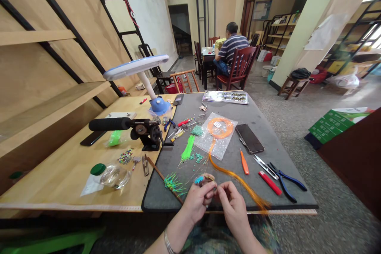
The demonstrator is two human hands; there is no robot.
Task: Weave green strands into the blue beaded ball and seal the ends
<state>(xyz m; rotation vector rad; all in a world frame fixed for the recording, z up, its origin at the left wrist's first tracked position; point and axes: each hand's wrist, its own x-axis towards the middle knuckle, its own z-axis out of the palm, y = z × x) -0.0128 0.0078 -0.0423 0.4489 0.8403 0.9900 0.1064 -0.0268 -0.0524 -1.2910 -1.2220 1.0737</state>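
Note:
My left hand (196,200) is closed around a small piece with a bright blue cluster (199,180) poking out past its fingers. Close beside it, my right hand (232,203) is pinched, its fingertips meeting the left ones; whatever it grips is too small to make out. Orange thread (229,172) trails past my right hand to the mat's front edge. To the left lies a brown stick (157,168) with green-tipped strands (173,182) tied around it. Beyond my hands are turquoise beads (199,158) and a bundle of neon green strands (188,149).
On the right lie an orange-handled tool (244,162), thread snips (264,166), a red lighter (270,183), blue-handled pliers (287,181) and a phone (250,139). A hand-cranked device (145,133), a jar (116,176) and a lamp (159,105) stand left. A person (233,53) sits farther back.

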